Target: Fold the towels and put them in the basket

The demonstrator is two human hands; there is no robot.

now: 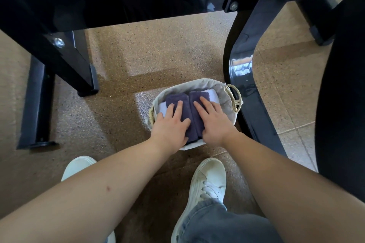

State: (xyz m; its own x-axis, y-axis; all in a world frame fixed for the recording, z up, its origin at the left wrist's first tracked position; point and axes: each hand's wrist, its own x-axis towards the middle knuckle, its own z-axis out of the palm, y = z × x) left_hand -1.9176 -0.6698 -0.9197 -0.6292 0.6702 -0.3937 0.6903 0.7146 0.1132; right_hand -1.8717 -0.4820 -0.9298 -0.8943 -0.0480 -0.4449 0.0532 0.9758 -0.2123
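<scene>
Down on the speckled floor [158, 49], right beside a shiny black leg [237, 45] of some furniture: a small basket [189, 83] with a pale cloth lining and a rope handle [236, 97].

Inside, side by side and touching: left purple towel [175, 97] and right purple towel [199, 94], both folded neat. Peeking out at the two ends, under the purple ones: white towels [213, 94], folded too by the look of it.

Left hand [172, 124] flat on the left purple towel, fingers straight and spread, gripping nothing, just pressing down. Right hand [214, 122] the same on the right purple towel, fingers straight and a bit apart, palm over the near rim of the basket.

Looks very close to the end of the job. Folding done for every towel seen here, and all of them already in the basket. Probably just patting now, to make the pile low and tidy. No unfolded towel anywhere in view. Can't tell about the top of the furniture, hidden from here. Left to do, most likely: lift both hands away and check for more towels up above.

At the bottom: white shoes [205, 189] and blue jeans [217, 225].
</scene>
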